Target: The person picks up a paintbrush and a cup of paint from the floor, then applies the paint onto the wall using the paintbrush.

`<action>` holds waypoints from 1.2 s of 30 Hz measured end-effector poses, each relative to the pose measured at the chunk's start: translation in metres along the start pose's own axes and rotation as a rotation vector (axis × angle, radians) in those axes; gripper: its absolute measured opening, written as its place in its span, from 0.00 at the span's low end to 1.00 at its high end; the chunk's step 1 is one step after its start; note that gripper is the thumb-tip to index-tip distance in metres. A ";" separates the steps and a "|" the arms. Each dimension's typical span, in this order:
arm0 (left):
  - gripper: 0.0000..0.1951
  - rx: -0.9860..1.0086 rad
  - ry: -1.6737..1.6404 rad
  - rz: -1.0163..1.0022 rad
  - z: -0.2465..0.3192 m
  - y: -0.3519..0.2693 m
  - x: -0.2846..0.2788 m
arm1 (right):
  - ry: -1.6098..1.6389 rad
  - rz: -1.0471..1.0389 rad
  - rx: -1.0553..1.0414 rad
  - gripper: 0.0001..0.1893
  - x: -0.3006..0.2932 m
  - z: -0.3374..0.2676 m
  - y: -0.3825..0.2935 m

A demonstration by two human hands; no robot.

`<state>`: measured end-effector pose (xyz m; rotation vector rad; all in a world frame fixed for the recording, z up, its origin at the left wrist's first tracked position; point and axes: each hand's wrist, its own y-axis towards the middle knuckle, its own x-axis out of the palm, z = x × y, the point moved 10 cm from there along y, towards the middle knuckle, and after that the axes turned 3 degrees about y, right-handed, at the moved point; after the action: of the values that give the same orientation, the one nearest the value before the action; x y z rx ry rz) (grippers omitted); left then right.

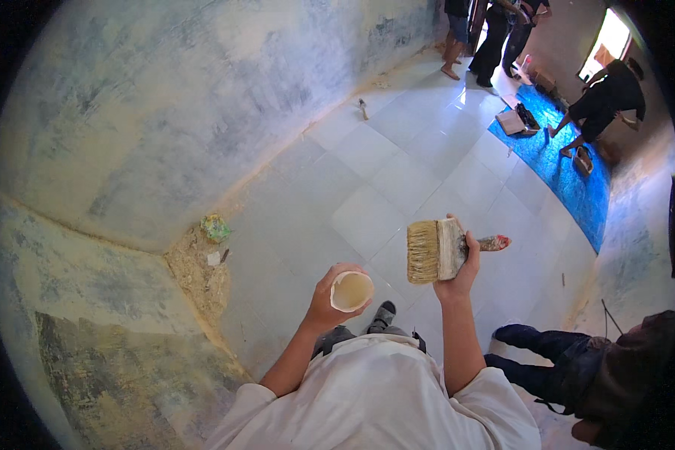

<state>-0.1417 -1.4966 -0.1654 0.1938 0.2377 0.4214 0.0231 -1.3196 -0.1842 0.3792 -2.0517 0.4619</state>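
Note:
My left hand (327, 298) is wrapped around a pale cup (352, 291) with an uneven rim, held in front of my body. Its inside looks cream-coloured, and I cannot tell how much it holds. In my right hand (460, 275) is a wide flat paintbrush (451, 250) with stained, worn bristles pointing left. The brush's handle, reddish at its end, sticks out to the right past my fingers. Cup and brush are apart, both above the tiled floor (365, 219).
Patchy blue-grey and cream walls (163, 118) meet at the left corner, where rubble (199, 281) and a crumpled plastic bag (215, 227) lie. A blue tarp (574, 191) carries a cardboard box (512, 121). One person (607, 101) bends over it; another (551, 354) stands close at right; others stand far off.

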 end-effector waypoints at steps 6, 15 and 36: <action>0.30 -0.085 -0.015 -0.044 -0.029 0.041 0.037 | 0.015 0.079 0.040 0.27 -0.045 -0.019 0.027; 0.32 -0.207 -0.088 -0.269 -0.092 0.127 0.082 | -0.752 0.268 -0.350 0.17 -0.072 -0.096 0.072; 0.39 -0.258 -0.111 -1.309 -0.084 0.325 0.359 | -1.989 -0.115 -0.086 0.17 -0.018 -0.240 0.208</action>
<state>0.0301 -1.0422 -0.2366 -0.2084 0.1564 -0.8554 0.1199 -1.0221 -0.1236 1.1878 -3.8325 -0.3615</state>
